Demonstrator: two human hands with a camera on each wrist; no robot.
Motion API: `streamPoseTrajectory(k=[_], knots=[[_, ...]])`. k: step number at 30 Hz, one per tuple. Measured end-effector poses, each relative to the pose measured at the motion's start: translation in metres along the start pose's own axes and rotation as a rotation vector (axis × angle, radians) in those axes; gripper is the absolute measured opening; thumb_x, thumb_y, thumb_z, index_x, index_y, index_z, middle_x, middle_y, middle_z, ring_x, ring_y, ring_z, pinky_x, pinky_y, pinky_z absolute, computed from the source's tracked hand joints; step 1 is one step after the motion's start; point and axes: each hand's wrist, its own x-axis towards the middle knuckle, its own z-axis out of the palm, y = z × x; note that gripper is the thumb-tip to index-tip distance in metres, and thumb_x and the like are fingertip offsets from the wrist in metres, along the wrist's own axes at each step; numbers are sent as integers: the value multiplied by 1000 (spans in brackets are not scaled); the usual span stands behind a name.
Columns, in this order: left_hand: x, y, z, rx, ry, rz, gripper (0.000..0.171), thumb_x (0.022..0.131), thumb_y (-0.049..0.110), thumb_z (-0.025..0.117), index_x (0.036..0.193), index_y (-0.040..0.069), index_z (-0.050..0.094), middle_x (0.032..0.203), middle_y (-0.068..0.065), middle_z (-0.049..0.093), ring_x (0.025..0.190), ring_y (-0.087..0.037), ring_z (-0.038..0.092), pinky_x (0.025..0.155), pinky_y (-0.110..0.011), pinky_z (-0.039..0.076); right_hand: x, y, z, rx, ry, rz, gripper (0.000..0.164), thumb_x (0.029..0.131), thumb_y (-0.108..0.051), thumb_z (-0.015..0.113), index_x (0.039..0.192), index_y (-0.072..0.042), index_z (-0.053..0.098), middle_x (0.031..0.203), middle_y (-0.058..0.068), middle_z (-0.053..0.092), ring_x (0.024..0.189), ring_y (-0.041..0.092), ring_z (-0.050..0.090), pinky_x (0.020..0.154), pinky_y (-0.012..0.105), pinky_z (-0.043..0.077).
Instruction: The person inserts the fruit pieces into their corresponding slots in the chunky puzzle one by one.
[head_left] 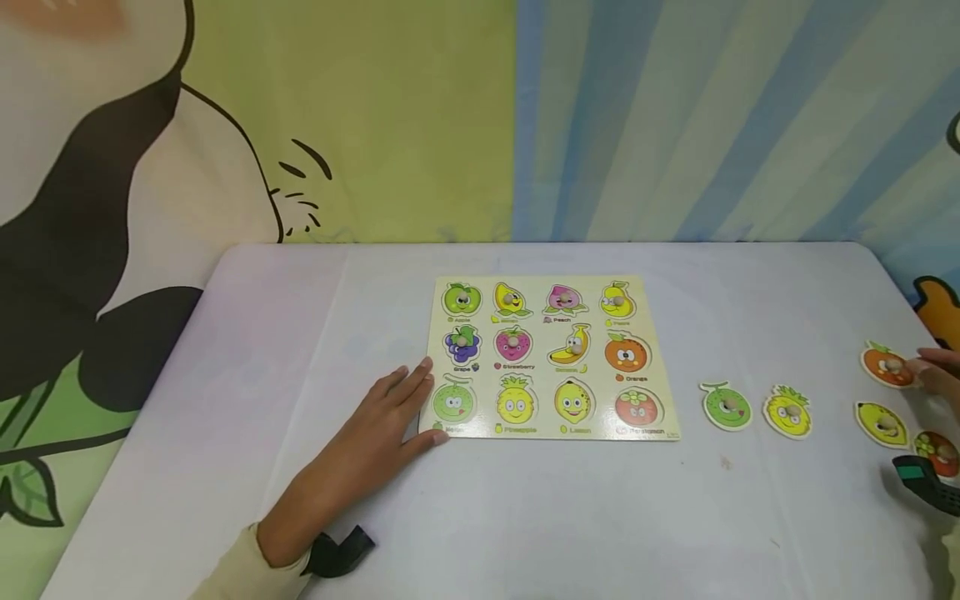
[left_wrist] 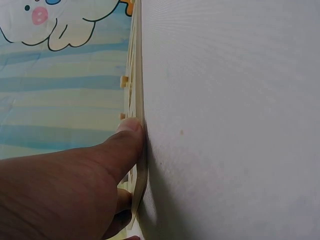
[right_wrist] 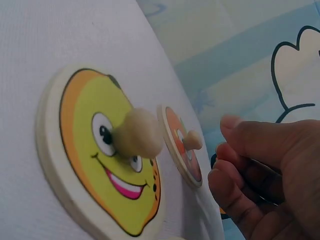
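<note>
Eight knobbed fruit pieces are seated in the far two rows of the puzzle board [head_left: 552,357], while the near row and the orange slot are shown vacated, with five pieces laid loose on the counter [head_left: 225,400] to the right: melon piece [head_left: 727,407], pineapple piece [head_left: 788,412], orange piece [head_left: 887,367], lemon piece [head_left: 882,422] and persimmon piece [head_left: 937,452]. The board's near-left corner is pressed by the left hand [head_left: 378,433], its grip flat with fingers apart and straight. The right hand [head_left: 937,375] is held just beside the orange piece at the far right, fingers loosely curled and clamped on nothing; that piece is a flat orange disc with a cartoon face and a pale wooden knob.
</note>
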Motion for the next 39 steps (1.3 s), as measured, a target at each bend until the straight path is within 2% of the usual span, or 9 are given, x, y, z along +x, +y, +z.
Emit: streamPoseTrajectory(k=[3, 7, 9, 13, 17, 24, 28, 32, 39], knots=[[0, 1, 0, 3, -6, -6, 83, 84, 40, 76, 148, 3, 39, 158, -7, 26, 141, -38, 26, 107, -51, 35, -2, 2, -3, -35, -29, 2, 65, 102, -43, 42, 147, 2, 36, 141, 24, 45, 96, 10, 43, 112, 32, 26], [0, 2, -1, 7, -10, -10, 83, 84, 41, 76, 148, 2, 39, 158, -8, 26, 140, -38, 26, 107, -50, 35, -5, 0, -3, -49, -33, -29, 65, 102, -43, 42, 147, 3, 36, 139, 33, 43, 84, 2, 43, 109, 27, 31], [1, 2, -1, 7, -8, -8, 83, 84, 41, 76, 147, 2, 39, 158, -8, 27, 140, -38, 27, 107, -50, 35, -7, -2, -2, -48, -27, -22, 65, 102, -44, 42, 146, 3, 38, 136, 27, 48, 82, -3, 45, 108, 25, 32], [1, 2, -2, 6, -3, 3, 83, 84, 41, 75, 147, 1, 40, 158, -8, 27, 140, -38, 27, 107, -49, 35, -11, -12, 1, -64, 3, 7, 63, 101, -43, 43, 145, 2, 42, 132, 26, 51, 71, -19, 27, 106, 25, 34], [1, 2, -2, 3, -4, 8, 82, 84, 41, 75, 147, 1, 40, 158, -9, 27, 140, -38, 27, 107, -49, 35, -11, -23, 4, -78, 2, 67, 61, 101, -44, 43, 145, -1, 44, 131, 24, 52, 71, -13, 31, 101, 29, 39], [1, 2, -2, -2, -7, 1, 83, 84, 41, 75, 147, 1, 39, 158, -8, 26, 140, -38, 26, 107, -50, 34, -8, -33, 3, -73, -19, 128, 57, 102, -40, 45, 143, 0, 46, 96, -7, 51, 69, -8, 37, 69, 21, 40], [1, 1, -2, -2, -13, -3, 83, 85, 42, 74, 147, 1, 39, 158, -8, 26, 141, -38, 26, 108, -50, 34, -9, -36, 3, -36, -53, 174, 58, 102, -40, 44, 144, 0, 45, 118, 13, 57, 94, 15, 53, 93, 38, 44], [1, 0, -2, -3, -14, 0, 83, 85, 42, 74, 148, 1, 39, 158, -8, 25, 141, -38, 25, 108, -50, 33, -8, -40, 2, -8, -126, 250, 59, 105, -39, 39, 145, 4, 39, 145, 29, 36, 127, 47, 33, 103, 65, 29], [1, -1, -2, -8, -24, 0, 82, 86, 42, 73, 148, 1, 38, 159, -7, 24, 141, -38, 25, 108, -50, 33, -9, -50, -1, -32, -173, 324, 58, 105, -37, 38, 145, 5, 38, 145, 30, 35, 129, 50, 29, 101, 70, 24]])
